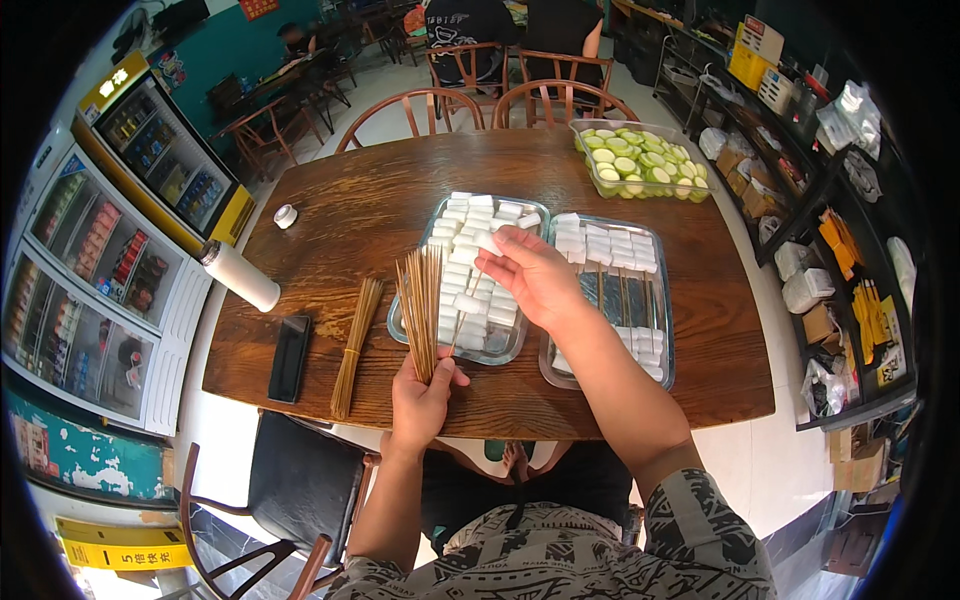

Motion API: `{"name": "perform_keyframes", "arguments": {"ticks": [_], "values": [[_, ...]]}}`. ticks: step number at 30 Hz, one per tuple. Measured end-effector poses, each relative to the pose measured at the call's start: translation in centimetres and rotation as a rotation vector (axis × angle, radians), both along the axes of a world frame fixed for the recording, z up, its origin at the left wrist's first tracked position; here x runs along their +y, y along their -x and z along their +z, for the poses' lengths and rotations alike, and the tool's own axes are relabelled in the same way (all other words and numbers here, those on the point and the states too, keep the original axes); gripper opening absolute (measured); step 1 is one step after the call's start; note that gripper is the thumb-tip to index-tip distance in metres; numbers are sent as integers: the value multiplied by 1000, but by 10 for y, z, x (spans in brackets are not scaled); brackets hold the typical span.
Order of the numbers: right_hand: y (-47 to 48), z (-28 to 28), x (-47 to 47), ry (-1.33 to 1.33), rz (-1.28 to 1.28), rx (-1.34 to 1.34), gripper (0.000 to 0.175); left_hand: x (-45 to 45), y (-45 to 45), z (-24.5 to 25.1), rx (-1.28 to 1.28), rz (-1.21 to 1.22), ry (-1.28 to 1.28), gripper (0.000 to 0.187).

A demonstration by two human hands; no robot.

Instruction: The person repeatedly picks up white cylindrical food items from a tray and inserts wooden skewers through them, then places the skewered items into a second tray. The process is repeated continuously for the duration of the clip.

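My left hand (424, 397) grips a fanned bundle of bamboo skewers (421, 300) by its lower ends, near the table's front edge. One single skewer (456, 334) slants up from that hand, with a white food piece (470, 304) around it partway along. Between the thumb and fingers of my right hand (536, 277) is another white food piece (487, 241), at the skewer's upper end. Beneath both hands lies a metal tray (495, 357) with rows of similar pieces. To its right, a second metal tray (664, 300) bears loaded skewers (600, 244) at its far and near ends.
A tied skewer bundle (352, 352), a black phone (289, 358), a white bottle (240, 276) and a white cap (285, 217) lie at the left. Sliced green vegetables fill a clear tub (585, 150) at the far right. A chair (300, 480) stands at the front left.
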State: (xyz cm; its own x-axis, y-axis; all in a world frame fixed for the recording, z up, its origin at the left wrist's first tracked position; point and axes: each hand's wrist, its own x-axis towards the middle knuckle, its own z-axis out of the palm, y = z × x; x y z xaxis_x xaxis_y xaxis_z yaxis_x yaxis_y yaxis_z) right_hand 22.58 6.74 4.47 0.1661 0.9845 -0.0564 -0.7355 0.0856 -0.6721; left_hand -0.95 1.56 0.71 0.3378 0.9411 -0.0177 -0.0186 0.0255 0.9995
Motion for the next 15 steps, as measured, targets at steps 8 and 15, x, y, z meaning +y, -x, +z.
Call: {"name": "perform_keyframes", "arguments": {"ticks": [8,15], "values": [[4,2,-2,18,-1,38,28,0,0,-3,1,15,11,15],[12,7,-8,24,-10,-81,22,0,0,-1,3,11,-23,15]]}}
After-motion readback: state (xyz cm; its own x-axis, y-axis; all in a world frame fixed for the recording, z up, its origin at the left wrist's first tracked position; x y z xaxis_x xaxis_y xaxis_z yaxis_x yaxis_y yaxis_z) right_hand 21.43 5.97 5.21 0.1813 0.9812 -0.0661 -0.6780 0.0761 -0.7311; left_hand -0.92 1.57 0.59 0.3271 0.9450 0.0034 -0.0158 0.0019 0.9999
